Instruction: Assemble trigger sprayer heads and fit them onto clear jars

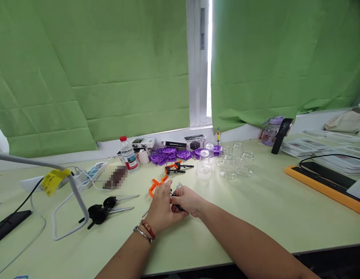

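Observation:
My left hand (161, 209) curls round a small black part (179, 208) over the middle of the table. Closed in a pinch, my right hand (189, 199) holds the same part from the right. Fingers cover most of it, so its kind does not show. Thin silvery pieces (179, 185) show just beyond the fingertips. An orange frame-like piece (152, 188) lies behind my left hand, and a metal rod tip (145, 213) shows beside it. To the left lie black round parts with metal rods (110, 211).
Orange-and-black pieces (177, 167) lie ahead, before purple plastic discs (168, 153) and boxes (143, 143). Glass jars (228, 166) stand right of centre. At left are a water bottle (129, 157), a white metal stand (79, 197) and a power strip (94, 172); an orange-edged device (325, 190) lies right.

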A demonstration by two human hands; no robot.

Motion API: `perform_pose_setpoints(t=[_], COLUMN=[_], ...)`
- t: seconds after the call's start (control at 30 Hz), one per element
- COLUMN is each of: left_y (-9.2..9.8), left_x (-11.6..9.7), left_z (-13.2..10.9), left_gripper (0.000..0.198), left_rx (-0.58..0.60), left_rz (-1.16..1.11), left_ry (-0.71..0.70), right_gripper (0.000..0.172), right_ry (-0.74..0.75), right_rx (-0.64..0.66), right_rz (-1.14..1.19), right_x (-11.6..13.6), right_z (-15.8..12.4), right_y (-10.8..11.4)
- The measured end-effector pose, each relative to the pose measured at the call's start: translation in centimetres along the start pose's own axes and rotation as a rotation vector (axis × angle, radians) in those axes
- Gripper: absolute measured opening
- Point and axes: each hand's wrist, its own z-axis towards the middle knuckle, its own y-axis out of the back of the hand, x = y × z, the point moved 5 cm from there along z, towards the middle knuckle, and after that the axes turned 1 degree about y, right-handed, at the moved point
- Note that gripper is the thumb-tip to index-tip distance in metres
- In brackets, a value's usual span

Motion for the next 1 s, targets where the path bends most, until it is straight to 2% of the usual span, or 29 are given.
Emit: perform_pose_setpoints(t=[0.13,0.27,0.43,0.53,0.57,0.63,0.67,0.73,0.83,1.0], left_y=[-0.3,-0.4,-0.2,0.1,0.3,0.7,0.9,1.4,2.0,2.3], left_x=[0.0,-0.2,-0.2,0.0,0.0,0.1,0.1,0.2,0.2,0.6], left_z=[0.0,-0.1,0.1,0.2,0.2,0.2,0.2,0.1,0.1,0.2], left_gripper=[0.108,0.097,0.094,0.098,0.099,0.099,0.098,0.095,0.087,0.082], left_rx=[-0.013,-0.074,-0.068,-0.064,-0.068,-0.079,-0.082,-0.078,-0.045,0.026], left_rz=[0.019,0.038,0.012,-0.020,-0.031,-0.050,-0.063,-0.107,-0.223,-0.378], left_ry=[0.007,-0.018,0.005,0.040,0.045,0.060,0.071,0.082,0.077,0.102], right_gripper=[0.024,0.023,0.023,0.020,0.019,0.020,0.020,0.017,0.014,0.014], right_ry=[0.023,0.041,0.071,0.144,0.187,0.258,0.254,0.247,0.255,0.258], right_rx=[0.015,0.009,0.030,0.047,-0.042,-0.313,-0.369,-0.383,-0.307,-0.248], right_rz=[0.029,0.030,-0.108,-0.285,-0.349,-0.577,-0.632,-0.710,-0.818,-0.956], right_x=[-0.5,-0.7,0.3,2.0,2.8,4.2,4.5,4.5,3.7,2.1], right_z=[0.5,0.7,0.3,0.3,0.4,0.6,0.8,1.6,3.3,5.8], right_y=[0.0,-0.1,0.2,2.2,3.6,7.0,8.3,10.0,10.3,9.0])
